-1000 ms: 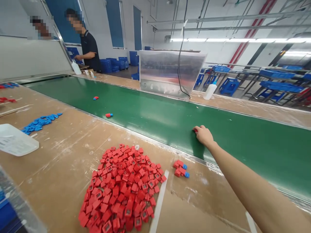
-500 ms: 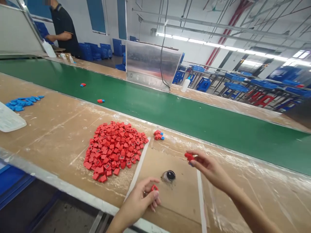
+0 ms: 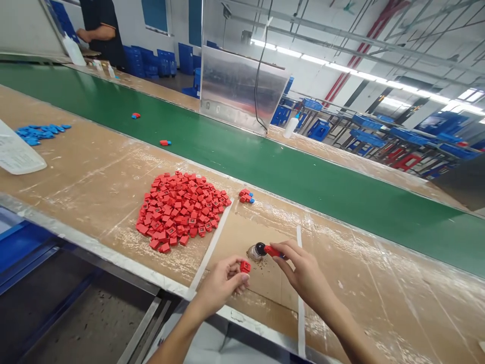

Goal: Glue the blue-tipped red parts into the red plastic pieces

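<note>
Between its thumb and fingers my left hand [image 3: 217, 285] grips a red plastic block [image 3: 245, 266] with a square opening in its face. My right hand [image 3: 303, 265] pinches a red piece [image 3: 271, 251], whose tip is right at the rim of a small glass jar [image 3: 259, 251] with a dark top or dark contents; whether they touch I cannot tell. A bit of blue shows at the right fingertips. To the left is a heap of red blocks [image 3: 182, 210]. A few red-and-blue pieces [image 3: 246, 196] lie together beyond the jar.
A green conveyor belt [image 3: 322, 169] runs behind the bench, carrying two red-and-blue pieces [image 3: 165, 143]. Blue parts [image 3: 41, 132] and a translucent container [image 3: 18, 154] are at far left. A white bottle [image 3: 291, 126] stands across the belt. A person [image 3: 102, 33] works at upper left.
My right hand has moved left and brought its red piece to the jar. My left hand has turned its block so the opening shows. The camera view has tilted down.
</note>
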Motion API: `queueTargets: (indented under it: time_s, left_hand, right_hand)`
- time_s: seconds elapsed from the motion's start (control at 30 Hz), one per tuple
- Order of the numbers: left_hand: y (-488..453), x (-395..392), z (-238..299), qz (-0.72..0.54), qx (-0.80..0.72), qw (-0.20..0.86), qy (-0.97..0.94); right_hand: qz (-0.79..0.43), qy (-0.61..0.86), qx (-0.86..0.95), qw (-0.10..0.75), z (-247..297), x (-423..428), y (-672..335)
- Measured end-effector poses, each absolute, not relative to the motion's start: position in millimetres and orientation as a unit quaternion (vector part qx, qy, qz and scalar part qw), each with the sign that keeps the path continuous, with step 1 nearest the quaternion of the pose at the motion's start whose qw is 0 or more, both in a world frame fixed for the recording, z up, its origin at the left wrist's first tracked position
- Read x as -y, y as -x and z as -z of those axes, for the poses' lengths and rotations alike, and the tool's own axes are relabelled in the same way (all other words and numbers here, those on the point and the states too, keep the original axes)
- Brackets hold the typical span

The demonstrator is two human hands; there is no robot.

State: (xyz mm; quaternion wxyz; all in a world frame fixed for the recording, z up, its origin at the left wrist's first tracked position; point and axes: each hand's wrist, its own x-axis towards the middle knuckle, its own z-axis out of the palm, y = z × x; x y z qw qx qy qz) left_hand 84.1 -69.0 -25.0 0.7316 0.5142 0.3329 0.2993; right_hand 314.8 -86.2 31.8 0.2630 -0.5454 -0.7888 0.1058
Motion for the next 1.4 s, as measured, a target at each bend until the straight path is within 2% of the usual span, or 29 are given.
queueTargets:
  time_s: [0.77,1.0,1.4]
  left_hand:
    - [-80.2,70.5,27.2,-0.284,-0.315,0.761,-0.491]
    - [-78.7,69.4,27.0,-0.273,-0.298,0.789,-0.464]
    - [-77.6,68.9,26.0,-0.263,-0.277,0.787,-0.485]
  right_hand:
    - [-0.083,0.507,0.816,0.265,-43.3,84.0,-308.4]
    - [-0.190,0.506,0.771,0.337,-48.7,106.5,-285.8]
    - [-0.247,0.516,0.747,0.338,-31.7,121.4,-276.5]
